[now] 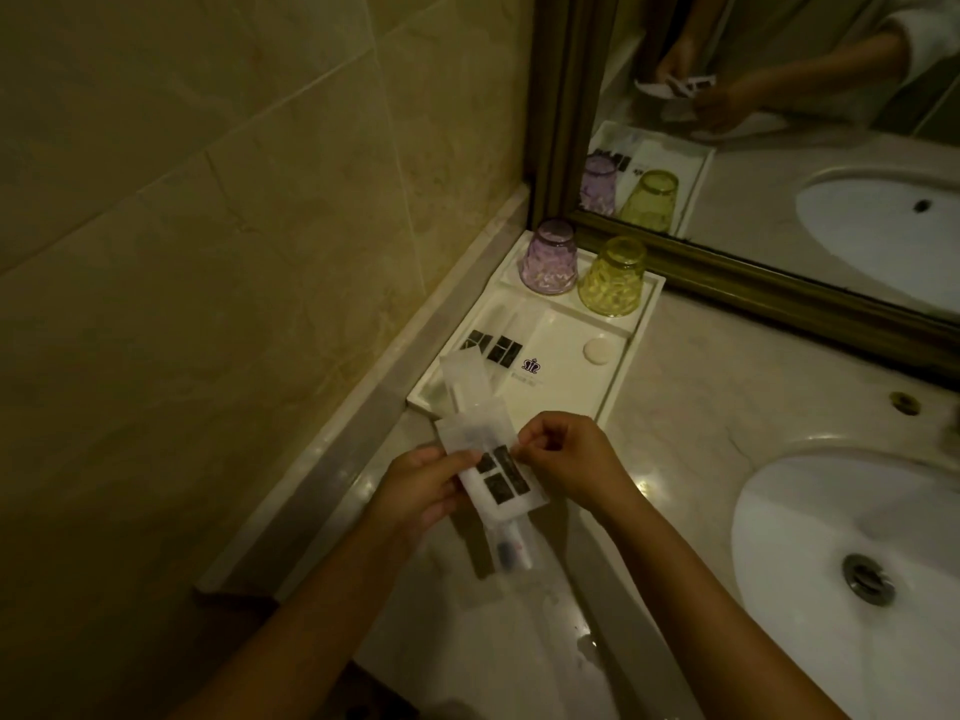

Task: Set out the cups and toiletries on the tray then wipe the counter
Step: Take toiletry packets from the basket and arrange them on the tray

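in the head view both hands pinch one translucent white toiletry sachet with dark printed squares [493, 472], the left hand [421, 491] closed on its left edge and the right hand [563, 459] closed on its right edge; its long axis runs from near the body up toward the shallow white rectangular tray [621, 366] just beyond, so the set-down looks like a short push forward, either hand about equally near. on that tray stand an upturned purple patterned glass cup [549, 263] and an upturned yellow patterned glass cup [613, 283] side by side at the far end, with another sachet [493, 345] and a small round white soap [598, 350] nearer. the pale marble counter [691, 407] holds a white oval sink [852, 553] to the right, under a framed mirror [831, 122] beside a tiled wall, and looks unwiped.
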